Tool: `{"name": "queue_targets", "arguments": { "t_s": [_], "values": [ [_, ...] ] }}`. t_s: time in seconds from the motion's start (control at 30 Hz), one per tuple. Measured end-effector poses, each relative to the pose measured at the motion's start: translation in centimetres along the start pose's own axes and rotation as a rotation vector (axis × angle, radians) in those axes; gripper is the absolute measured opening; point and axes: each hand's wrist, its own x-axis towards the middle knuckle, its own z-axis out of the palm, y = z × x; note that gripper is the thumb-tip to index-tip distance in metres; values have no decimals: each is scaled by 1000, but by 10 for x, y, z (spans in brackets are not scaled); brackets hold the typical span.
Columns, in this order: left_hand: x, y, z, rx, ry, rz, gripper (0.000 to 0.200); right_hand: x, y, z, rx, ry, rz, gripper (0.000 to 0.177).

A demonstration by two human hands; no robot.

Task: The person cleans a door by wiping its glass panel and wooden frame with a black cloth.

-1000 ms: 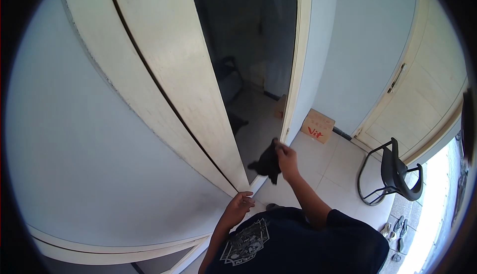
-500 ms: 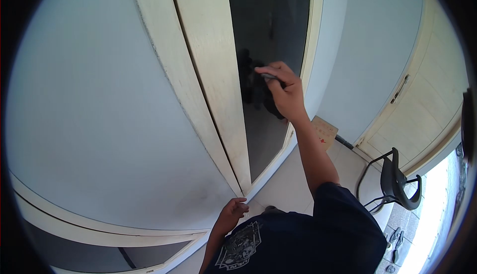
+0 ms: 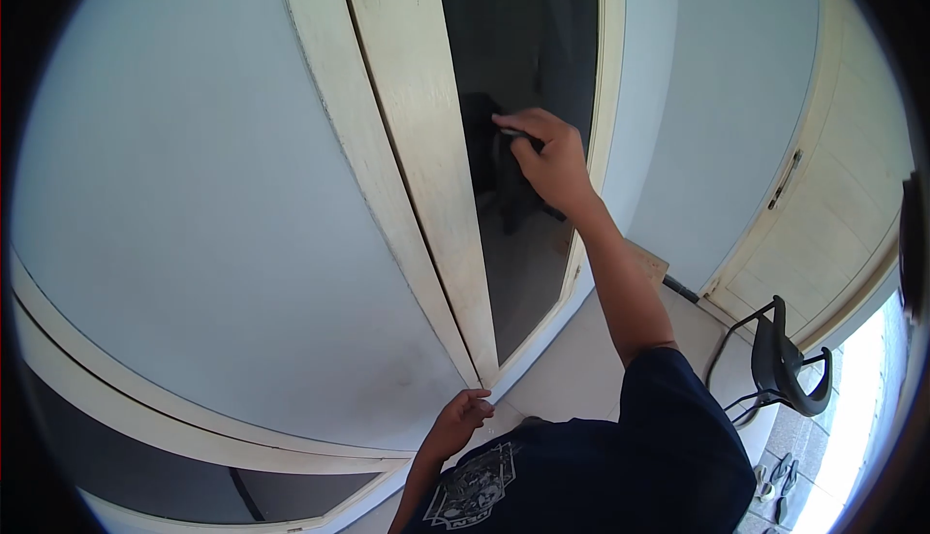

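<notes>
My right hand [image 3: 550, 154] is raised in front of the dark glass pane [image 3: 528, 40], its fingers pinched round a small thing too hidden to name. Whether it touches the glass I cannot tell. The pane sits in a cream wooden frame [image 3: 417, 98] and shows a dim reflection. Low down, near the bottom corner of the wall and frame, my left hand [image 3: 460, 423] hangs with its fingers loosely curled but apart, holding nothing that shows.
A pale blue wall [image 3: 213, 195] fills the left. On the right are a cream door [image 3: 823, 166], a black chair [image 3: 775, 355] and a cardboard box [image 3: 647, 261] on the floor. Several pieces of footwear [image 3: 783, 486] lie by the bright opening.
The view has shifted slightly, so the frame and chair sit a little further right. My right hand has moved slightly left and up against the glass, its fingers still pinched.
</notes>
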Motion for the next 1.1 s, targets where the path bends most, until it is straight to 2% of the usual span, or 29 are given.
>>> {"name": "queue_targets", "arguments": {
  "t_s": [0.07,0.13,0.17,0.23,0.37,0.43,0.5,0.57,0.6,0.67,0.73,0.83,0.93,1.0,1.1],
  "values": [
    [-2,-3,0,-8,12,19,37,-2,-1,-5,11,-19,5,42],
    [-3,-11,-1,-35,30,6,36,14,-9,-7,65,257,-118,47],
    [-4,-13,0,-38,35,8,36,26,-16,-8,70,254,-121,47],
    [-4,-14,2,-10,20,-17,36,53,-35,-4,-3,322,-353,50],
    [-2,-10,9,-8,46,1,36,54,-24,24,-119,296,-511,49],
    [-5,-6,13,-43,50,8,36,19,-8,29,-87,239,-465,44],
    [-11,-4,15,-44,58,0,36,-38,16,32,-15,40,-289,37],
    [-13,-5,18,-53,67,-2,36,-78,36,32,98,-176,-29,31],
    [-14,-8,15,-35,64,-10,36,-73,36,29,99,-180,-36,31],
    [-14,-13,13,-20,66,-20,36,-52,29,19,152,208,-31,28],
    [-10,-18,9,-11,49,-3,35,-8,8,8,165,423,14,28],
    [-6,-7,13,-12,52,8,35,35,2,4,166,488,6,29],
    [-4,-3,19,-5,35,17,35,37,21,16,157,435,-31,30],
    [-5,-5,21,-17,31,7,35,16,28,20,81,352,-226,27],
    [-7,-13,23,-37,35,-18,35,-43,27,12,175,-188,-72,23]
  ]
}}
